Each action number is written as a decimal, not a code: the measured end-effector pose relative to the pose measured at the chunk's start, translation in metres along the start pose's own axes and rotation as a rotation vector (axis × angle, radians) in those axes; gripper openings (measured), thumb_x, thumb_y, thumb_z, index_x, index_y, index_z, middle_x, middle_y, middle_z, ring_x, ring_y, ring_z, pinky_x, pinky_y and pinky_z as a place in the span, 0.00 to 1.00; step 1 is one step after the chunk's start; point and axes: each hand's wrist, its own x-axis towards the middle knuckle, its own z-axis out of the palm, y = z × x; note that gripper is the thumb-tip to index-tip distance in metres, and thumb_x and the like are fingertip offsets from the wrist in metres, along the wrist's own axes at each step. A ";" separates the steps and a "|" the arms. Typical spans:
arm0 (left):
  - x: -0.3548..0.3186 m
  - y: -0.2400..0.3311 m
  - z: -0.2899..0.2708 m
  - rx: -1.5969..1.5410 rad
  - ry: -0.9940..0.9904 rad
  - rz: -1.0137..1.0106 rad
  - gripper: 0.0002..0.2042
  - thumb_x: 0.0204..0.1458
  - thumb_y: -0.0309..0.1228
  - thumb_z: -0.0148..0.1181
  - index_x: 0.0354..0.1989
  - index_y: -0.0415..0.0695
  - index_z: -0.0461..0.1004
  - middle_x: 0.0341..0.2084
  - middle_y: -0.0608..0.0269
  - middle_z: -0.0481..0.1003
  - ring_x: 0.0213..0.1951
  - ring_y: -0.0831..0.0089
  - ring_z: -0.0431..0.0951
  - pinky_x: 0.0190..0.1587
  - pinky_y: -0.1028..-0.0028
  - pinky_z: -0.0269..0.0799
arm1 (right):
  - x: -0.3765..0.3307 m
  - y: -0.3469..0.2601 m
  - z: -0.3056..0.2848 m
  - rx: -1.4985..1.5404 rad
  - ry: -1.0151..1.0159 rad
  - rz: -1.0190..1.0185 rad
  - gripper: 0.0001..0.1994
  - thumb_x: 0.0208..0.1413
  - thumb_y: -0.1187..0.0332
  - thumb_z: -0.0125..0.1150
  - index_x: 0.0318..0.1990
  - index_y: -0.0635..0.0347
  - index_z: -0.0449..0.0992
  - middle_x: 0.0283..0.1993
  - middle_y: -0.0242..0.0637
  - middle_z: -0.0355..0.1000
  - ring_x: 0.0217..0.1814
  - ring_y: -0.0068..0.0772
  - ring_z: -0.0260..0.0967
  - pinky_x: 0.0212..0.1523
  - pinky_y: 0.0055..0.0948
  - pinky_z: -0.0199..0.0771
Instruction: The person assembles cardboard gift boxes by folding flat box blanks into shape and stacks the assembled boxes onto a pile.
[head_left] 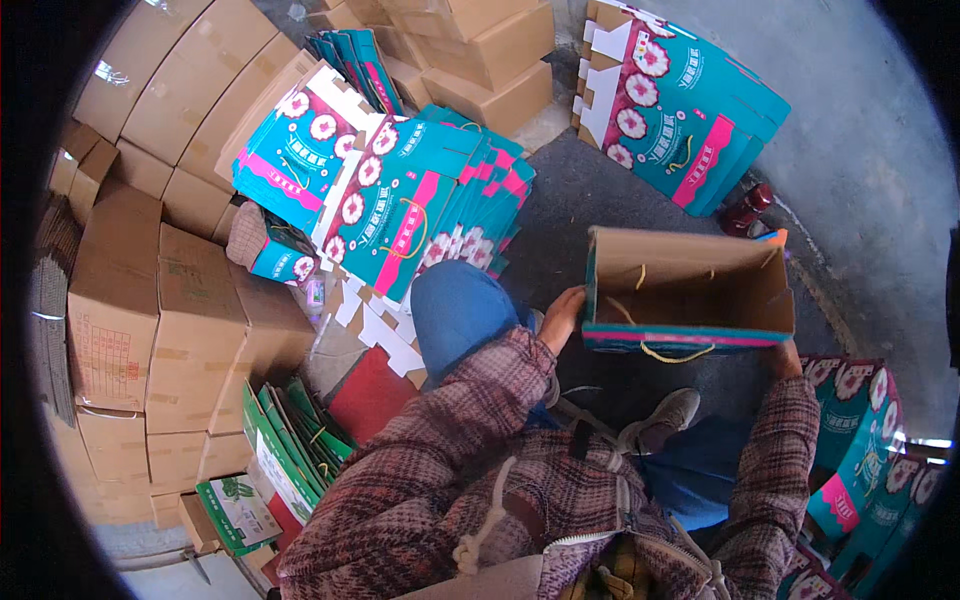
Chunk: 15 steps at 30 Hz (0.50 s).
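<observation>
An open-topped carton gift box [690, 335], brown inside with a teal and pink outside, is held up over the dark floor in front of my knees. Yellow cord loops hang from its walls. My left hand [563, 318] grips its left end, fingers pressed along the side. Against the near right corner is my right hand [783, 358], partly hidden by the box but closed on it. Flat teal and pink cartons [400, 190] with white flaps lie stacked at the front left, and another pile of flat cartons [680, 120] is at the far right.
Brown cardboard boxes [200, 320] are piled along the left and back. Green printed cartons [285, 450] lean beside a red mat [372, 400]. More teal boxes [850, 430] stand at my right. A dark red jar [745, 208] stands beyond the held box.
</observation>
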 end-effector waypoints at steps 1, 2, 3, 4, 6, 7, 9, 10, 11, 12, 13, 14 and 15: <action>0.005 -0.021 -0.017 0.073 0.035 0.070 0.21 0.57 0.42 0.49 0.54 0.41 0.65 0.40 0.58 0.75 0.44 0.70 0.74 0.47 0.70 0.67 | 0.012 -0.015 0.009 0.012 -0.001 0.067 0.21 0.63 0.54 0.45 0.55 0.58 0.68 0.53 0.32 0.67 0.53 0.30 0.64 0.53 0.32 0.63; 0.005 -0.025 -0.020 0.450 0.002 0.109 0.19 0.59 0.36 0.49 0.56 0.41 0.64 0.47 0.57 0.71 0.45 0.66 0.74 0.47 0.67 0.69 | 0.010 -0.031 0.013 0.020 0.029 0.153 0.19 0.62 0.55 0.46 0.53 0.57 0.70 0.50 0.33 0.69 0.50 0.30 0.67 0.51 0.30 0.65; 0.000 -0.026 -0.017 0.454 0.000 0.101 0.19 0.59 0.36 0.49 0.56 0.41 0.64 0.47 0.57 0.71 0.45 0.66 0.74 0.47 0.67 0.69 | 0.008 -0.050 0.020 0.024 0.028 0.160 0.19 0.62 0.55 0.46 0.53 0.57 0.70 0.50 0.33 0.69 0.50 0.30 0.67 0.51 0.30 0.65; -0.009 -0.025 -0.010 0.502 -0.032 0.160 0.18 0.59 0.36 0.49 0.55 0.40 0.64 0.45 0.57 0.72 0.44 0.65 0.74 0.47 0.67 0.69 | 0.002 -0.073 0.028 0.099 0.040 0.247 0.18 0.61 0.56 0.48 0.51 0.58 0.71 0.48 0.33 0.70 0.48 0.31 0.68 0.49 0.30 0.66; -0.028 -0.005 0.012 0.601 -0.066 0.212 0.17 0.58 0.36 0.51 0.51 0.38 0.65 0.44 0.53 0.71 0.44 0.62 0.74 0.46 0.66 0.68 | -0.008 -0.093 0.036 0.176 0.069 0.338 0.17 0.61 0.56 0.49 0.49 0.58 0.73 0.46 0.33 0.71 0.46 0.32 0.69 0.47 0.30 0.67; -0.035 0.004 0.018 0.602 -0.070 0.211 0.17 0.58 0.36 0.51 0.51 0.38 0.65 0.44 0.53 0.71 0.44 0.62 0.74 0.46 0.66 0.68 | -0.009 -0.097 0.039 0.151 0.109 0.269 0.18 0.60 0.55 0.50 0.46 0.61 0.73 0.42 0.35 0.72 0.43 0.34 0.69 0.44 0.31 0.67; -0.043 0.013 0.026 0.779 -0.001 0.478 0.19 0.58 0.37 0.51 0.53 0.38 0.64 0.46 0.49 0.69 0.50 0.57 0.70 0.51 0.63 0.66 | -0.009 -0.099 0.046 0.123 0.156 0.203 0.20 0.60 0.54 0.50 0.44 0.63 0.74 0.38 0.37 0.73 0.40 0.37 0.69 0.41 0.33 0.66; -0.042 0.013 0.028 0.777 -0.013 0.479 0.19 0.58 0.37 0.51 0.53 0.38 0.64 0.46 0.49 0.69 0.50 0.57 0.70 0.51 0.63 0.66 | -0.010 -0.097 0.050 -0.264 0.218 0.094 0.18 0.59 0.55 0.51 0.43 0.64 0.74 0.37 0.41 0.73 0.39 0.41 0.69 0.41 0.35 0.66; -0.039 0.012 0.032 0.823 -0.048 0.571 0.20 0.58 0.38 0.51 0.53 0.38 0.64 0.48 0.48 0.68 0.52 0.55 0.68 0.53 0.61 0.64 | -0.012 -0.096 0.052 -0.654 0.275 -0.010 0.17 0.58 0.57 0.52 0.42 0.65 0.74 0.37 0.46 0.73 0.39 0.45 0.70 0.41 0.37 0.66; -0.036 0.008 0.036 0.863 -0.088 0.657 0.20 0.57 0.39 0.51 0.53 0.38 0.65 0.49 0.47 0.67 0.55 0.53 0.65 0.56 0.59 0.62 | -0.013 -0.111 0.066 -0.926 0.271 -0.111 0.15 0.56 0.61 0.53 0.41 0.66 0.74 0.37 0.52 0.72 0.41 0.51 0.69 0.42 0.42 0.66; -0.031 0.003 0.036 0.902 -0.099 0.667 0.21 0.56 0.40 0.52 0.53 0.38 0.66 0.50 0.47 0.67 0.56 0.52 0.64 0.59 0.57 0.57 | -0.009 -0.119 0.076 -1.146 0.242 -0.302 0.14 0.54 0.63 0.55 0.41 0.65 0.74 0.36 0.50 0.72 0.41 0.52 0.69 0.43 0.44 0.66; -0.029 0.003 0.037 0.919 -0.134 0.731 0.19 0.54 0.39 0.53 0.50 0.38 0.69 0.51 0.47 0.67 0.55 0.51 0.64 0.59 0.57 0.58 | -0.007 -0.133 0.089 -1.167 0.197 -0.293 0.15 0.53 0.63 0.56 0.43 0.65 0.73 0.38 0.50 0.72 0.43 0.52 0.69 0.44 0.44 0.67; -0.031 0.012 0.044 0.920 -0.111 0.757 0.18 0.50 0.39 0.56 0.43 0.37 0.72 0.45 0.45 0.70 0.50 0.50 0.68 0.54 0.57 0.62 | -0.003 -0.129 0.091 -1.223 0.147 -0.263 0.16 0.54 0.62 0.56 0.45 0.64 0.72 0.40 0.50 0.72 0.45 0.52 0.68 0.46 0.44 0.67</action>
